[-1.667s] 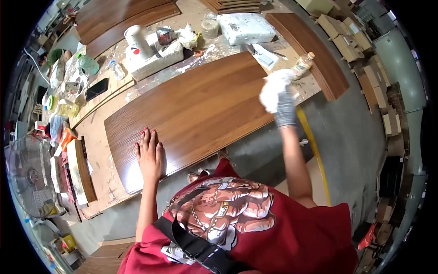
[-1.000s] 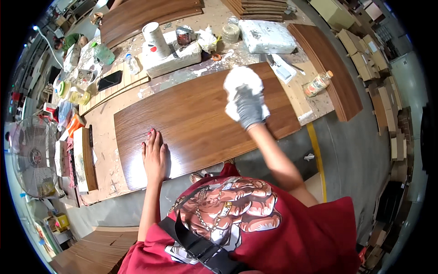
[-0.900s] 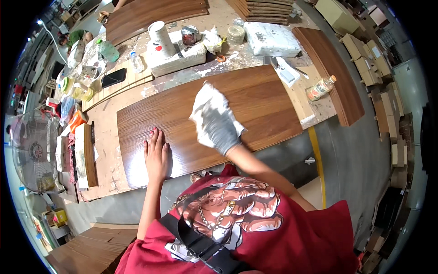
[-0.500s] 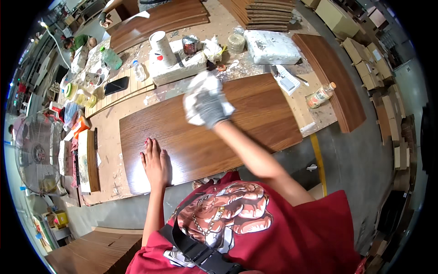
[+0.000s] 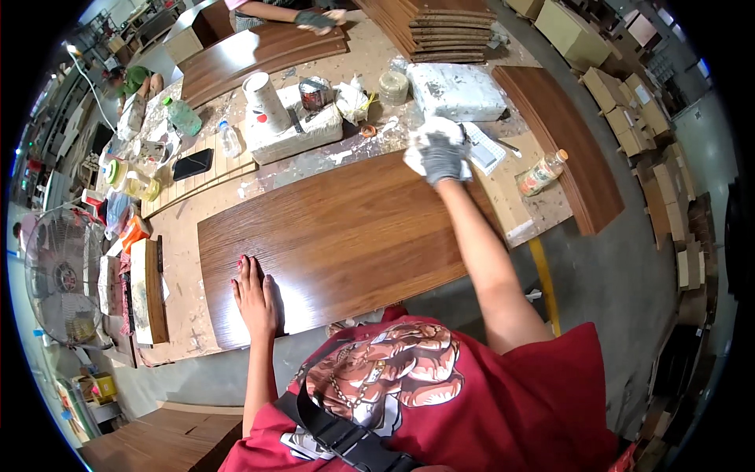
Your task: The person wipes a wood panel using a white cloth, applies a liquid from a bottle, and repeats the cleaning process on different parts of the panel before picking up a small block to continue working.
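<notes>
A brown wood-grain board (image 5: pixel 346 228) lies flat on the workbench in front of me. My left hand (image 5: pixel 255 303), bare, rests with outstretched fingers on the board's near left part. My right hand (image 5: pixel 442 157) wears a grey glove and presses a crumpled white cloth (image 5: pixel 421 165) at the board's far right corner. The fingers bend over the cloth, which sticks out around them. Just right of that hand lies a white printed sheet (image 5: pixel 484 149), with a clear bottle with an orange cap (image 5: pixel 543 173) farther right.
Behind the board stand a white-wrapped block (image 5: pixel 299 130), a white cup (image 5: pixel 266 102), a tape roll (image 5: pixel 393 88) and a white package (image 5: pixel 458 90). Stacked brown boards (image 5: pixel 558 141) lie right. A phone (image 5: pixel 193 164) and a fan (image 5: pixel 64 275) are left. Across the bench, another person's gloved hand (image 5: pixel 316 21) shows.
My right hand has carried the cloth rightward across the board to its far right corner. My left hand stays flat on the board. Another person's arm has come into view at the far side.
</notes>
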{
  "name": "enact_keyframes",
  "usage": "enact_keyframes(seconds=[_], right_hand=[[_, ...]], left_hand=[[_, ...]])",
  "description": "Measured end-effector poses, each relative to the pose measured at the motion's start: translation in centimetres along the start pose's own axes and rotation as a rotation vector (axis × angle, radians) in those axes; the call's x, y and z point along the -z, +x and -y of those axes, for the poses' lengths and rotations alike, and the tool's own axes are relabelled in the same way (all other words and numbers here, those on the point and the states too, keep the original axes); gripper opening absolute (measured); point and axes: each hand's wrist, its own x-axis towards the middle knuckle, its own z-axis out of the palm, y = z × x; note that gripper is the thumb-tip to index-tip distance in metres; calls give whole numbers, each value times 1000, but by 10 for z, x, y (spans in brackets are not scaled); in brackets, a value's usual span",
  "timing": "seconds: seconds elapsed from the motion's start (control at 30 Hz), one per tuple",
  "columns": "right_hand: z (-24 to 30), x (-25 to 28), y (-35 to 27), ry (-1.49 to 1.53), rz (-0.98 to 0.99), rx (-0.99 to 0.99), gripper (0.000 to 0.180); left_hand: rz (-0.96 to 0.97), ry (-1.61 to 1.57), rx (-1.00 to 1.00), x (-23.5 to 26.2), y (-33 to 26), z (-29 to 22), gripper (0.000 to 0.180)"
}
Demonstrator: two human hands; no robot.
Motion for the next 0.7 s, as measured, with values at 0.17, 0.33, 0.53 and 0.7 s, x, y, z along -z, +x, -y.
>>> enact_keyframes(seconds=[0.17, 0.33, 0.53, 0.7], right_hand=[[-41, 39, -31, -11, 5, -112, 52], [-29, 59, -112, -41, -97, -7, 38], [90, 38, -213, 392, 457, 89, 44], [172, 92, -243, 544, 105, 661, 59]], left_hand=[[2, 77, 23, 1, -4, 0, 56], [-53, 43, 23, 2, -12, 9, 57], [-85, 26, 2, 2, -9, 12, 56], [-208, -143, 134, 5, -25, 48, 54]])
